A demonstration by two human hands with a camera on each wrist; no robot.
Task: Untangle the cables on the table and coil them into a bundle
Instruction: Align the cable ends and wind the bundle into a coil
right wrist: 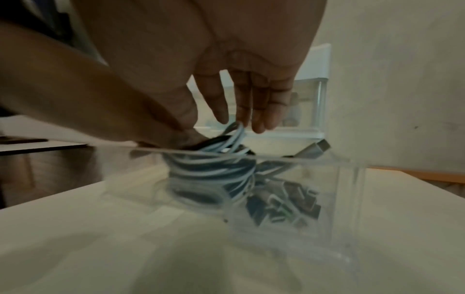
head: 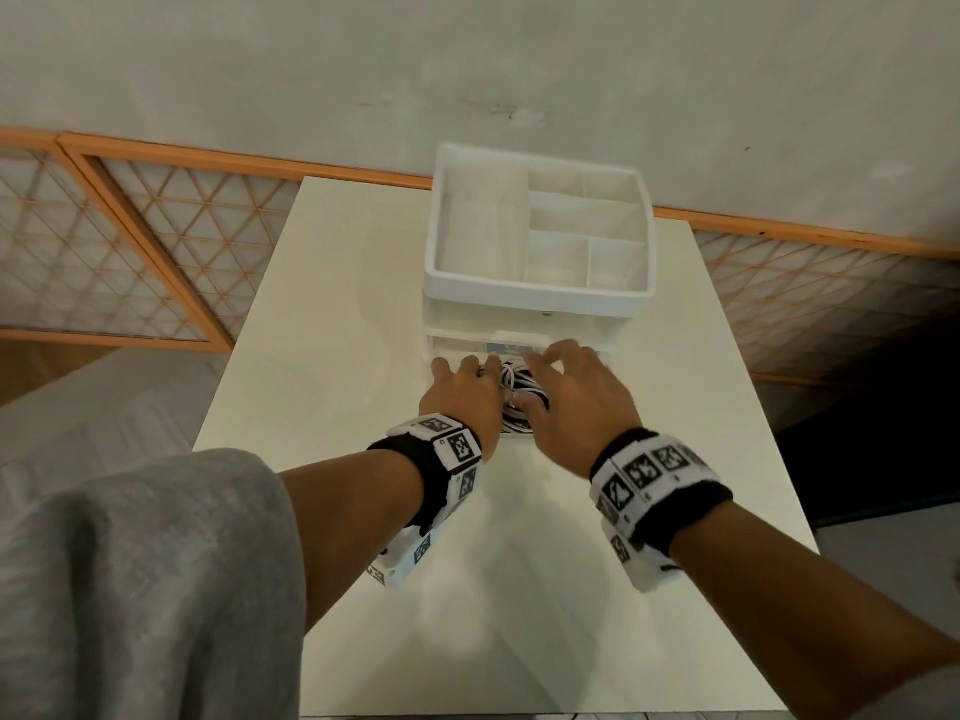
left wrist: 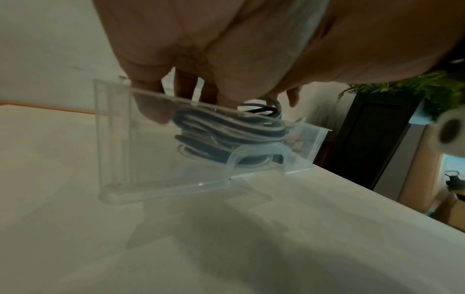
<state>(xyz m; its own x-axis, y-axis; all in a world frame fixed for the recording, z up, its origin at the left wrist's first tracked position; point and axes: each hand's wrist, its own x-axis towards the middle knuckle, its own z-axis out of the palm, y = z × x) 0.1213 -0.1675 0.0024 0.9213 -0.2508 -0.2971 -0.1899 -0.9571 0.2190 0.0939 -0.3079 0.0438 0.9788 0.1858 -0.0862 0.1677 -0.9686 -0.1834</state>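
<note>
1. The coiled bundle of black and white cables lies inside a clear plastic drawer, pulled out from a white compartmented organiser box on the white surface.
2. The left hand reaches into the drawer from its left side; its fingers are down beside the coil, but I cannot tell whether this grip has closed on the cables.
3. The right hand hovers over the coil, fingers straight and spread with the tips just touching a raised white loop; its grip is loose and holds nothing.
4. A grey flat plug pokes up at the drawer's rim, right of the right fingers.
5. The step looks like settling the bundle into the drawer, or else lifting it out; which, I cannot tell.
6. Either way, the next move calls for keeping the loops together so none spring over the rim.
</note>
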